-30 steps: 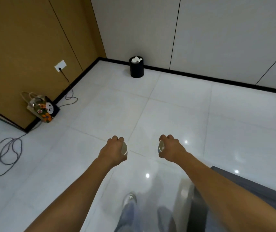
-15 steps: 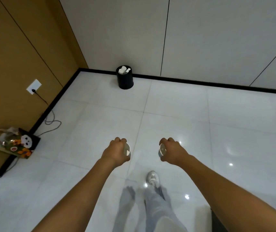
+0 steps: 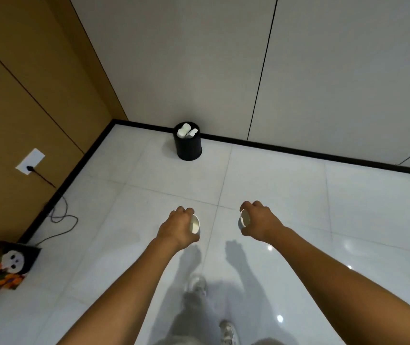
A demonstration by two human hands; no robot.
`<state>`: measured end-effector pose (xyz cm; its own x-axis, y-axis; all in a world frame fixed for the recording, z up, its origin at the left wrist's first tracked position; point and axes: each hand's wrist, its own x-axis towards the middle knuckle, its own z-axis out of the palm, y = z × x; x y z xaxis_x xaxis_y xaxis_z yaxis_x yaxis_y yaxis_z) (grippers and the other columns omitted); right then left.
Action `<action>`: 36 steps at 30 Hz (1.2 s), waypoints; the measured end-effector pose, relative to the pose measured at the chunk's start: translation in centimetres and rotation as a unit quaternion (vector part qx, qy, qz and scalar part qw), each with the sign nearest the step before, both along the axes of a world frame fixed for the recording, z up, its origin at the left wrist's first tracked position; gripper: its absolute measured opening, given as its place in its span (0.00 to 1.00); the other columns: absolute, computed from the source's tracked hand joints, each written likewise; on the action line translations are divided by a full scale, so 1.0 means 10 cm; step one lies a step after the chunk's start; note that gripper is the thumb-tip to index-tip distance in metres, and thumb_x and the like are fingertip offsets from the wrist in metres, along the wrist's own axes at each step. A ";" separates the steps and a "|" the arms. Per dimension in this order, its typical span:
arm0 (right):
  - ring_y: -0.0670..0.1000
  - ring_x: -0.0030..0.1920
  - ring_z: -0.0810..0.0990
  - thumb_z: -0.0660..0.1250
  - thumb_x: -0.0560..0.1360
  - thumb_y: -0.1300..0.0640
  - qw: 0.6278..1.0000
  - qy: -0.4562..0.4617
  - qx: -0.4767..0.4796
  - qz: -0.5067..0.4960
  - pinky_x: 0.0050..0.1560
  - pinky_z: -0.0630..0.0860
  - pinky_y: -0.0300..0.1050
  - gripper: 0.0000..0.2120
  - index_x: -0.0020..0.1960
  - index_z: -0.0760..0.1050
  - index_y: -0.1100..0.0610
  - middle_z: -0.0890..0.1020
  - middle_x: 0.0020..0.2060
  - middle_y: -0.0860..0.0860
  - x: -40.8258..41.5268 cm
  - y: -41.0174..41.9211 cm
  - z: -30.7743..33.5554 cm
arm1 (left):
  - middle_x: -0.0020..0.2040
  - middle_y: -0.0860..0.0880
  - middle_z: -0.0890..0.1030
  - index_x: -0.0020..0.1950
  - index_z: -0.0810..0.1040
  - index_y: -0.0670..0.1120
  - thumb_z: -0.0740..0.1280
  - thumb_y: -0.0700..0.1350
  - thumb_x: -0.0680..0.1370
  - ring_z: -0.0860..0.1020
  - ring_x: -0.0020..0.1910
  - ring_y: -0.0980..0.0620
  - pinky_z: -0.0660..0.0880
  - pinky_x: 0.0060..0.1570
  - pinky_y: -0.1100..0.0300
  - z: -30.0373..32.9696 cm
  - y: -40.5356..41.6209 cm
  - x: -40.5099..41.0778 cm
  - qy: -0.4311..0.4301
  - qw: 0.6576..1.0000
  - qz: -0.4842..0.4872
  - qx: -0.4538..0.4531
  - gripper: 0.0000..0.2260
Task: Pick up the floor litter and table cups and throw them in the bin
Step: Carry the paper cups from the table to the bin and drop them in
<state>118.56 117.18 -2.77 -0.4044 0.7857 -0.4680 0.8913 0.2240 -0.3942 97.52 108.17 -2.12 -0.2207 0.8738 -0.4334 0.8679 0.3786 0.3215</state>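
Observation:
My left hand (image 3: 177,227) is closed around a white paper cup (image 3: 195,224), its open mouth turned toward the right. My right hand (image 3: 258,221) grips a second white paper cup (image 3: 243,218), mouth turned toward the left. Both hands are held out in front of me above the white tiled floor. A small black bin (image 3: 188,145) stands ahead against the black skirting of the far wall. White crumpled litter (image 3: 186,131) and cups show inside its rim.
A brown wall on the left carries a white socket (image 3: 30,161) with a black cable (image 3: 59,215) trailing over the floor. A patterned bag (image 3: 2,266) sits at the lower left by that wall. My legs and shoes (image 3: 200,286) show below.
I have walked closer to the bin, which now looks larger and nearer. The bag has slid to the lower left edge. Both hands still hold their cups out in front.

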 end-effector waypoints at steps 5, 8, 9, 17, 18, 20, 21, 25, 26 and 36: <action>0.59 0.59 0.71 0.72 0.69 0.57 1.000 0.009 0.005 0.007 0.53 0.76 0.49 0.27 0.66 0.67 0.54 0.70 0.59 0.55 -0.66 1.17 -0.10 | 0.62 0.47 0.69 0.68 0.68 0.47 0.71 0.50 0.72 0.69 0.63 0.46 0.75 0.56 0.51 -0.10 1.17 -0.70 0.008 1.000 0.012 0.000 0.27; 0.57 0.57 0.71 0.71 0.69 0.58 1.000 0.019 0.001 -0.011 0.48 0.75 0.45 0.26 0.64 0.67 0.53 0.71 0.58 0.54 -1.00 1.79 -0.09 | 0.62 0.46 0.70 0.68 0.67 0.46 0.71 0.50 0.72 0.70 0.62 0.47 0.75 0.56 0.55 -0.07 1.85 -1.08 0.015 1.000 0.006 -0.001 0.28; 0.57 0.57 0.71 0.71 0.69 0.58 1.000 0.025 0.002 -0.014 0.47 0.74 0.45 0.26 0.64 0.67 0.53 0.71 0.57 0.53 -1.11 2.02 -0.08 | 0.62 0.46 0.70 0.68 0.66 0.47 0.71 0.51 0.72 0.70 0.62 0.47 0.74 0.55 0.55 -0.04 2.10 -1.21 0.017 1.000 -0.001 0.005 0.28; 0.56 0.57 0.71 0.72 0.68 0.58 1.000 0.015 -0.005 -0.018 0.48 0.75 0.46 0.26 0.64 0.67 0.53 0.71 0.57 0.53 -1.63 3.59 -0.08 | 0.65 0.47 0.68 0.70 0.64 0.47 0.71 0.53 0.72 0.68 0.64 0.46 0.74 0.57 0.52 -0.06 3.75 -1.79 0.022 1.000 -0.016 0.014 0.30; 0.56 0.57 0.72 0.72 0.68 0.58 1.000 0.013 -0.006 -0.010 0.48 0.75 0.46 0.27 0.64 0.67 0.53 0.71 0.57 0.53 -1.68 3.79 -0.10 | 0.66 0.46 0.67 0.70 0.64 0.47 0.72 0.53 0.72 0.68 0.65 0.46 0.73 0.57 0.52 -0.09 3.94 -1.84 0.023 1.000 -0.014 0.013 0.30; 0.57 0.57 0.72 0.72 0.68 0.58 1.000 0.010 -0.004 0.003 0.48 0.75 0.45 0.27 0.64 0.67 0.53 0.71 0.57 0.53 -1.82 4.30 -0.17 | 0.67 0.46 0.67 0.70 0.64 0.47 0.72 0.52 0.72 0.68 0.65 0.45 0.73 0.58 0.53 -0.18 4.39 -1.97 0.025 1.000 -0.002 0.007 0.30; 0.57 0.57 0.72 0.72 0.68 0.58 1.000 0.011 -0.004 0.008 0.49 0.75 0.46 0.27 0.64 0.67 0.53 0.71 0.57 0.53 -1.89 4.58 -0.20 | 0.67 0.46 0.67 0.70 0.64 0.47 0.72 0.52 0.72 0.68 0.65 0.46 0.73 0.58 0.53 -0.22 4.63 -2.03 0.025 1.000 0.008 0.005 0.30; 0.57 0.58 0.72 0.73 0.68 0.58 0.999 0.007 -0.011 0.046 0.51 0.77 0.49 0.27 0.64 0.67 0.53 0.71 0.58 0.53 -2.20 5.53 -0.25 | 0.66 0.46 0.68 0.69 0.65 0.46 0.72 0.52 0.72 0.68 0.64 0.46 0.73 0.57 0.54 -0.33 5.40 -2.22 0.021 0.999 0.049 -0.008 0.30; 0.57 0.59 0.72 0.73 0.68 0.58 0.998 0.006 -0.012 0.059 0.52 0.77 0.50 0.27 0.64 0.67 0.53 0.71 0.59 0.54 -2.30 5.78 -0.27 | 0.66 0.46 0.68 0.69 0.65 0.46 0.72 0.52 0.72 0.68 0.64 0.46 0.73 0.57 0.54 -0.36 5.58 -2.27 0.020 0.998 0.060 -0.010 0.29; 0.58 0.58 0.71 0.73 0.68 0.57 0.984 -0.003 -0.021 0.177 0.53 0.74 0.47 0.29 0.66 0.66 0.54 0.71 0.60 0.55 -3.49 7.39 -0.59 | 0.65 0.46 0.69 0.70 0.63 0.46 0.72 0.53 0.72 0.69 0.64 0.48 0.74 0.55 0.56 -0.72 6.66 -2.94 -0.011 0.986 0.164 -0.017 0.31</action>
<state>83.62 191.09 -8.63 -0.6469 0.5752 -0.5006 0.7623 0.5044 -0.4055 68.13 174.81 -9.33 -0.4788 0.7421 -0.4691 0.6906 0.6483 0.3206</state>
